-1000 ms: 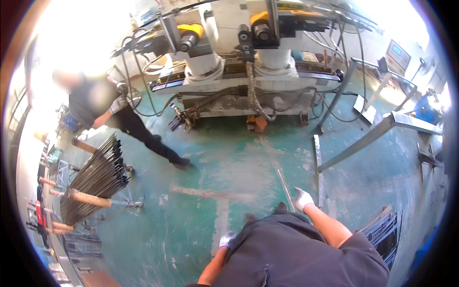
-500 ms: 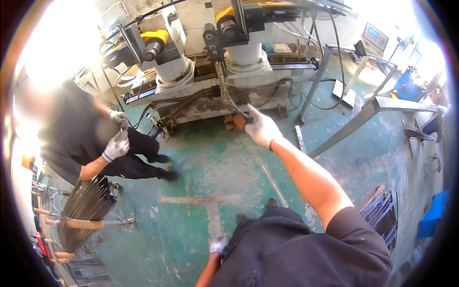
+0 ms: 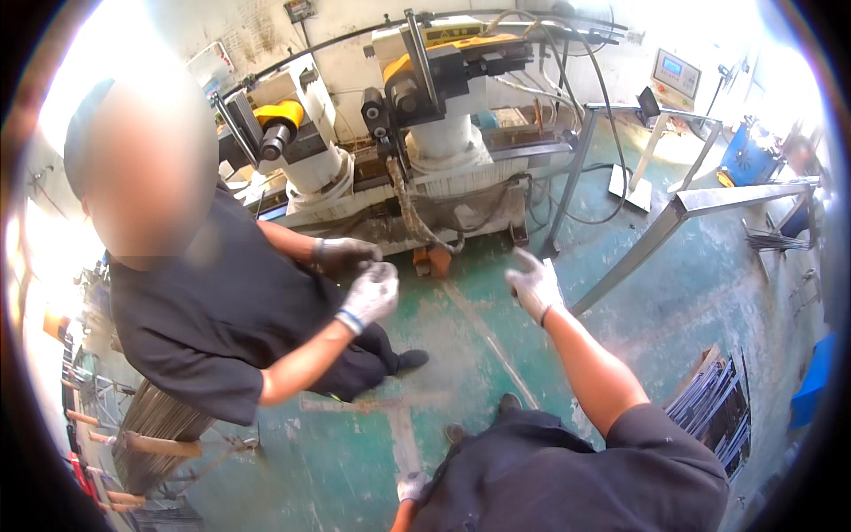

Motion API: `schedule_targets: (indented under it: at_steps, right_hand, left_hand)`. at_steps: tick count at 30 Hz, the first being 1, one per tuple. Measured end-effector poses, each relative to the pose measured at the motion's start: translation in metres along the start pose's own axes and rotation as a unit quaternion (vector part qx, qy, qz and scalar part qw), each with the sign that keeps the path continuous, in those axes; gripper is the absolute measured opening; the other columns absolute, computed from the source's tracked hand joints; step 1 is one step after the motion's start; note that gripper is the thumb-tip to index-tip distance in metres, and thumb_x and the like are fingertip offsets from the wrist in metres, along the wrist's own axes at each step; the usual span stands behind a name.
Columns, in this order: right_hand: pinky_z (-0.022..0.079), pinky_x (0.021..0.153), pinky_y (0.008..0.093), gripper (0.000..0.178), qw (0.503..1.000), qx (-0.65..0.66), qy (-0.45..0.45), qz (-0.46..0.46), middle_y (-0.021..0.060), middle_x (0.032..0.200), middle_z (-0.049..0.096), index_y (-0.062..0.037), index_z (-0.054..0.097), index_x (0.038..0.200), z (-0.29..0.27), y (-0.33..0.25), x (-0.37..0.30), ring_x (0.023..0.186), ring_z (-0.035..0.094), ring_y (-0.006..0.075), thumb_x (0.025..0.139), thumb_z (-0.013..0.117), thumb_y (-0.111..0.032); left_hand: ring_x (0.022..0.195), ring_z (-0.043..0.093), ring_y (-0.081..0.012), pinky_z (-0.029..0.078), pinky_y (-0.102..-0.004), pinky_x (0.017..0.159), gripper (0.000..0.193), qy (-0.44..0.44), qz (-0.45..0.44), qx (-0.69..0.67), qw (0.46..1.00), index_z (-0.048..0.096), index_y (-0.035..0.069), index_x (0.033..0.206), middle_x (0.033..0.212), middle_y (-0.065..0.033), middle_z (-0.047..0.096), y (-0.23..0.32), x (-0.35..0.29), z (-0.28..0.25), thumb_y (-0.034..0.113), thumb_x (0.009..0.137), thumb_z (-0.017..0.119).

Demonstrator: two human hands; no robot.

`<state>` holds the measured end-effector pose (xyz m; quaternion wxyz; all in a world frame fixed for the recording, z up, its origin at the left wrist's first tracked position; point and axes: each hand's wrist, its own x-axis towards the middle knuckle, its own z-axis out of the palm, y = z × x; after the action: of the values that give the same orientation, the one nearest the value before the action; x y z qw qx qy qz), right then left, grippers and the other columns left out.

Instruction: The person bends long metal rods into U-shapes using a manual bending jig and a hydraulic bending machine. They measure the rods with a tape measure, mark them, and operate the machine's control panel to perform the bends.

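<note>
My right hand [image 3: 535,287] wears a white glove and reaches forward over the floor, holding nothing I can see. Its index finger and thumb stand apart, while the other fingers are hard to make out. Beyond it are the foot of the machine and an orange block [image 3: 433,261]. My left hand [image 3: 410,487], also gloved, hangs beside my dark clothing at the lower edge, with its fingers mostly hidden. At the left, a co-worker in a dark shirt [image 3: 239,301] holds two gloved hands [image 3: 370,293] close together; whether anything is between them I cannot tell.
Across the back stands a white and yellow machine [image 3: 443,97] with cables and hoses. A grey metal frame [image 3: 634,244] slants in at the right, near a control panel [image 3: 676,73]. Bundles of metal rods lie on a rack [image 3: 164,443] at lower left and in a stack [image 3: 709,403] at right.
The co-worker has stepped right and closer to me, gloved hands now nearer mine. My right hand has moved right and lower, and its pointing finger is less stretched out.
</note>
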<state>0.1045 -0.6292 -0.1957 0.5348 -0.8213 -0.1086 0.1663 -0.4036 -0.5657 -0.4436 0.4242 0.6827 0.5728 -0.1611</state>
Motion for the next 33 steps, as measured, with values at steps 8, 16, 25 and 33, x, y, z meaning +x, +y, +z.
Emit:
schedule_targets:
  at_steps: [8,16,25,33]
  right_hand:
    - [0.054,0.084,0.0387,0.054,0.940,-0.307,-0.147,0.021,0.0227,0.107,0.068,-0.0018,0.059,0.129,0.026,0.228,-0.060,0.093,0.068,0.0301,0.081,0.063,-0.026]
    - [0.051,0.094,0.0376,0.064,0.841,-0.408,-0.300,0.190,0.0196,0.122,0.065,-0.0032,0.055,0.136,-0.002,0.290,-0.161,0.111,0.065,0.0301,0.079,0.065,-0.031]
    - [0.056,0.071,0.0339,0.052,0.857,-0.363,-0.217,0.295,0.0145,0.093,0.072,-0.0048,0.060,0.131,0.019,0.325,-0.241,0.074,0.070,0.0216,0.081,0.059,-0.020]
    - [0.053,0.087,0.0392,0.051,0.872,-0.354,-0.211,0.264,0.0173,0.111,0.070,-0.0058,0.064,0.125,0.048,0.268,-0.299,0.101,0.068,0.0314,0.081,0.064,-0.031]
  left_hand:
    - [0.106,0.065,-0.0345,0.050,-0.0417,0.091,0.052,-0.011,-0.079,0.058,0.995,0.073,0.009,0.106,0.105,-0.0171,0.071,-0.063,0.013,0.035,0.051,0.080,0.058]
    - [0.106,0.066,-0.0348,0.050,-0.0423,0.092,0.052,-0.038,-0.021,0.061,0.997,0.073,0.010,0.109,0.106,-0.0166,0.071,-0.040,0.022,0.007,0.051,0.080,0.059]
    - [0.084,0.069,-0.0219,0.054,-0.0334,0.079,0.034,0.050,0.029,-0.142,0.988,0.071,-0.001,0.104,0.092,-0.0150,0.073,-0.049,0.089,-0.099,0.024,0.082,0.062]
    - [0.075,0.069,-0.0189,0.053,-0.0309,0.071,0.032,0.027,-0.018,-0.126,0.992,0.070,-0.001,0.102,0.085,-0.0131,0.072,-0.056,0.090,-0.140,0.023,0.082,0.061]
